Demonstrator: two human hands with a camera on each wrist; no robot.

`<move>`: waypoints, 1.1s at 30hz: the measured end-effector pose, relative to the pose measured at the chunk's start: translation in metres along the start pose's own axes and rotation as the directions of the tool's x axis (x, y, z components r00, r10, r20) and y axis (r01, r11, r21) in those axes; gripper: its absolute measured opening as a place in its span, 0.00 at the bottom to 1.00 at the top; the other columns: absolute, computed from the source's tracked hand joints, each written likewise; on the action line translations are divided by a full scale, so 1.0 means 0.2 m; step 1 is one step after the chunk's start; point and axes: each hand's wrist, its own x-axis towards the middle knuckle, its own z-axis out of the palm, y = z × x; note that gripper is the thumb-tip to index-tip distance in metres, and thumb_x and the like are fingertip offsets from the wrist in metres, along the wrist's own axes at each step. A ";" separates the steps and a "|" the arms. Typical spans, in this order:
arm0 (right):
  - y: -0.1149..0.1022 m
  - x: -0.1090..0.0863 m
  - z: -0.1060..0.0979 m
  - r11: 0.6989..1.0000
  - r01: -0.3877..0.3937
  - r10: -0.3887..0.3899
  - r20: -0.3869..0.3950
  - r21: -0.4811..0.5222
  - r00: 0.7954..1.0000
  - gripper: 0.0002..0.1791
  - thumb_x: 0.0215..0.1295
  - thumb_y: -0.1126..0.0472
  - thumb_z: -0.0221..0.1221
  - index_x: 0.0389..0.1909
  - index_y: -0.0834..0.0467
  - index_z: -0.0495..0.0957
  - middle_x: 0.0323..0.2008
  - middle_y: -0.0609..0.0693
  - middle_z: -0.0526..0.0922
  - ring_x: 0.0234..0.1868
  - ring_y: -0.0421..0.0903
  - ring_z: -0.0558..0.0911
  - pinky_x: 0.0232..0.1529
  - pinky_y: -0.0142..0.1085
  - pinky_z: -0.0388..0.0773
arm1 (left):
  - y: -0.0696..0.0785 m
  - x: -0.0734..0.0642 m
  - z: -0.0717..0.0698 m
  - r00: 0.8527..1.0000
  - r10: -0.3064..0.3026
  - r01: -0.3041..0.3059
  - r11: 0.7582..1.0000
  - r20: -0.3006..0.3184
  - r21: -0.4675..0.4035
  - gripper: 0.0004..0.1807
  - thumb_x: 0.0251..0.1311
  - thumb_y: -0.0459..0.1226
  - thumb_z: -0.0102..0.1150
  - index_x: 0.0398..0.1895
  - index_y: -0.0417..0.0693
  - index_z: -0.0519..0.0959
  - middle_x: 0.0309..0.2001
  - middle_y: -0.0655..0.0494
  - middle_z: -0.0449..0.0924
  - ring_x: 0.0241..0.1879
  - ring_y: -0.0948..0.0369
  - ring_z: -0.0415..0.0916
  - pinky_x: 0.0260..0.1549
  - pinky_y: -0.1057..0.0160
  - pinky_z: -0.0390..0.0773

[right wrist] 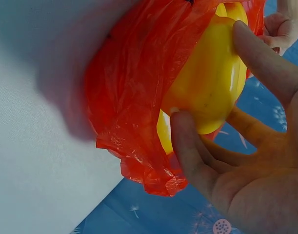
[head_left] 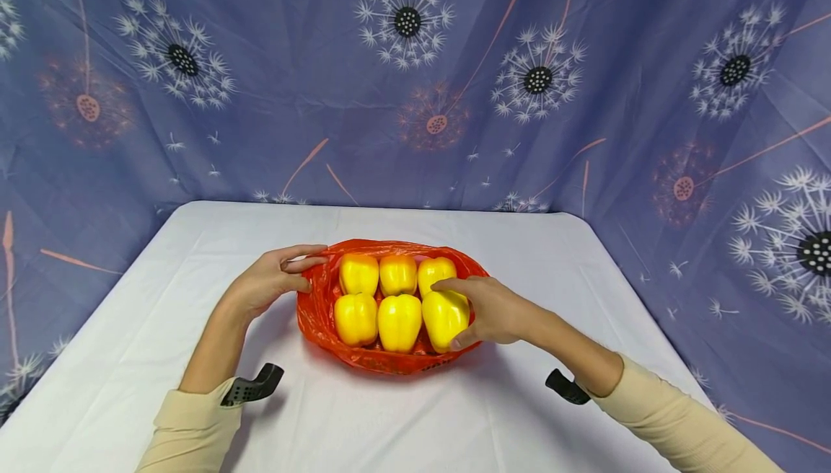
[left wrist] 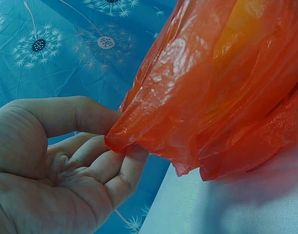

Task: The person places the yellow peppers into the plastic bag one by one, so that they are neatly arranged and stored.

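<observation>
A red plastic bag (head_left: 316, 300) lies with its mouth spread wide, holding several shiny yellow bell peppers in two rows. My left hand (head_left: 269, 278) is at the bag's left rim; in the left wrist view its thumb and fingers pinch a fold of the red plastic (left wrist: 158, 112). My right hand (head_left: 500, 308) grips the yellow bell pepper (head_left: 444, 320) at the front right, thumb on the near side and fingers over the far side. In the right wrist view this bell pepper (right wrist: 207, 73) sits between thumb and fingers, at the bag's edge.
The bag stands on a table with a white cloth (head_left: 389, 422). Behind and at both sides hangs a blue curtain (head_left: 292, 62) with dandelion prints. A black strap piece (head_left: 253, 386) juts from the left sleeve, and another (head_left: 567, 388) from the right.
</observation>
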 end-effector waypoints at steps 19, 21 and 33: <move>0.01 0.03 0.05 0.997 -0.071 0.068 0.065 0.034 0.996 0.44 0.49 0.54 0.78 0.69 0.52 0.72 0.63 0.49 0.79 0.67 0.54 0.73 0.69 0.56 0.67 | 0.01 0.00 0.00 1.000 0.001 -0.001 1.000 -0.002 -0.002 0.40 0.51 0.23 0.57 0.74 0.39 0.67 0.69 0.36 0.71 0.72 0.46 0.66 0.46 0.69 0.79; 0.01 0.03 0.05 0.996 -0.082 0.079 0.069 0.037 0.994 0.44 0.48 0.54 0.78 0.69 0.51 0.72 0.63 0.49 0.79 0.66 0.54 0.73 0.69 0.56 0.67 | 0.01 0.00 0.00 1.000 0.004 -0.004 1.000 0.000 0.001 0.40 0.52 0.23 0.57 0.74 0.39 0.67 0.69 0.36 0.71 0.71 0.46 0.66 0.46 0.69 0.79; 0.00 0.03 0.08 0.989 -0.132 0.125 0.097 0.067 0.987 0.44 0.46 0.54 0.79 0.67 0.48 0.72 0.62 0.47 0.78 0.66 0.54 0.72 0.67 0.57 0.68 | -0.01 0.00 0.00 1.000 0.011 -0.011 1.000 0.007 -0.017 0.40 0.51 0.22 0.56 0.74 0.38 0.66 0.68 0.35 0.71 0.72 0.46 0.66 0.46 0.68 0.80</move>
